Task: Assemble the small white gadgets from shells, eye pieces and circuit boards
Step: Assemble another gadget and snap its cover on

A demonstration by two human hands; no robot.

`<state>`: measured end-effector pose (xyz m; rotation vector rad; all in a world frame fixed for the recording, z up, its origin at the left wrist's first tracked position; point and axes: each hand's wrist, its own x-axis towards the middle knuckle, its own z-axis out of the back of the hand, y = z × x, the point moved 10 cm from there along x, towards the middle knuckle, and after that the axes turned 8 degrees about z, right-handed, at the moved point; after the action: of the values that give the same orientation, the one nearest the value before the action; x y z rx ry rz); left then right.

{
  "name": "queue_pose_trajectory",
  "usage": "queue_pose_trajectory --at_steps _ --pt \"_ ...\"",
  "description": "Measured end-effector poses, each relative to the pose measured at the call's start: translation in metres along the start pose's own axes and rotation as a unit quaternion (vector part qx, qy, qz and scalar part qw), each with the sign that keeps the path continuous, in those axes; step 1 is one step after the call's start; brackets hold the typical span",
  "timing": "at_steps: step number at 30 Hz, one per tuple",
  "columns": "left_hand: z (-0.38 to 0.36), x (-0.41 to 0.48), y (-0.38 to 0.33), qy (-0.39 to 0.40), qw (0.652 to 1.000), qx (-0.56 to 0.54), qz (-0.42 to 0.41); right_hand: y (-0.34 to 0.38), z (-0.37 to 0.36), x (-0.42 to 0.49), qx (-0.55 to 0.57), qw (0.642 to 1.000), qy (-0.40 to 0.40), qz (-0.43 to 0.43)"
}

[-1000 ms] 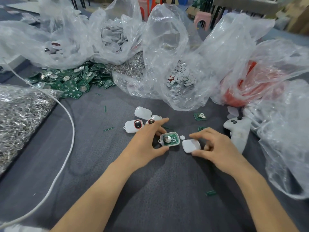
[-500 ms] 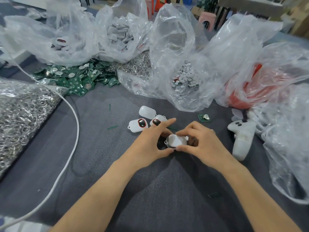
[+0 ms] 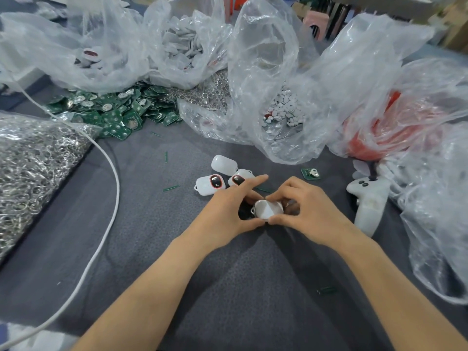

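Closed together since a second ago, the shell halves are pinched between the curled fingers of the left hand and right hand, beside three finished gadgets; one edge could be left unsnapped, or the board trapped askew, by uneven pressure.

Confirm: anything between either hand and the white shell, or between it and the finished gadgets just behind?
Nothing visible. The left hand and right hand both pinch the white shell, in direct contact. The finished gadgets lie just beyond on the grey cloth; only the left hand's own fingers lie between.
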<state>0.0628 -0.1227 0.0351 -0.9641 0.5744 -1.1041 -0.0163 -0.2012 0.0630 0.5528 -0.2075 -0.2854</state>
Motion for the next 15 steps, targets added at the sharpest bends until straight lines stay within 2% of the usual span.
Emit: queue_pose_trajectory --at_steps 9,15 --pt "0.003 0.0 -0.001 -0.026 0.999 0.03 -0.001 0.001 -0.007 0.009 -0.025 0.998 0.051 -0.012" --pt "0.005 0.001 -0.01 -0.05 0.995 0.081 -0.03 -0.001 -0.006 0.009 -0.057 0.997 0.045 -0.017"
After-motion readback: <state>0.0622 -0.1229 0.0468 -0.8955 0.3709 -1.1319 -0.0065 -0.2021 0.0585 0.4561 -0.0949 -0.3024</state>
